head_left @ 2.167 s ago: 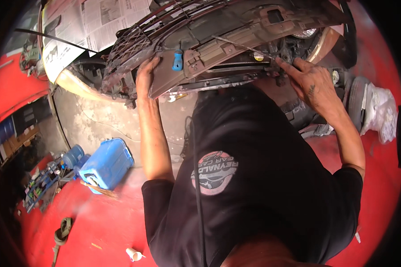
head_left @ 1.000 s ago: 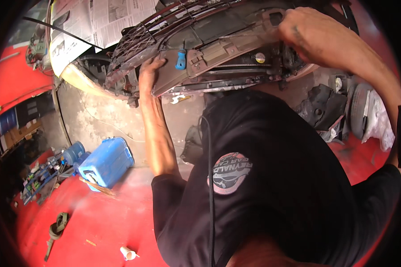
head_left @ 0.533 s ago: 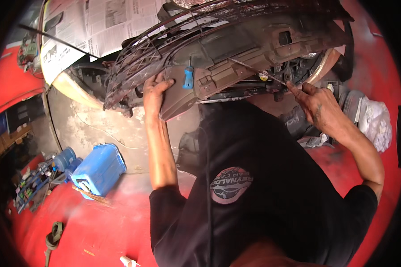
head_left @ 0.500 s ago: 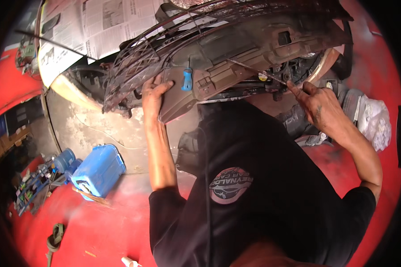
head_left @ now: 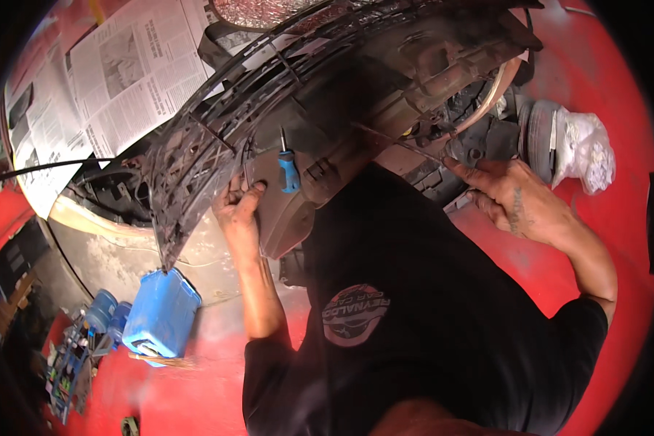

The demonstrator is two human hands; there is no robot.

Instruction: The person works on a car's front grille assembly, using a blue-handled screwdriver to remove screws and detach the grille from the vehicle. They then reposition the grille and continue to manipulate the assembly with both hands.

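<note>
A dark plastic car grille panel [head_left: 283,218] with a mesh section [head_left: 196,160] spans the upper middle, tilted. My left hand [head_left: 238,214] grips its lower left edge, thumb on the brownish face and fingers by the mesh. A screwdriver with a blue handle [head_left: 289,174] lies on that face, close to my left thumb, with its shaft pointing away from me. My right hand [head_left: 516,196] is closed on a long thin rod [head_left: 414,149], index finger stretched along it. The rod reaches leftward across the panel; its held end is hidden in my hand.
Newspaper sheets [head_left: 123,65] cover the surface at the upper left. A blue plastic container [head_left: 163,312] stands on the red floor, near scattered tools [head_left: 69,363]. A white plastic-wrapped bundle [head_left: 585,152] lies at the right. A dark thin rod [head_left: 43,168] juts out on the left.
My view has shifted and turned. The panel and my left hand now appear lower and further left, with the panel tilted more steeply. My right hand still holds the rod, and the screwdriver stays on the panel.
</note>
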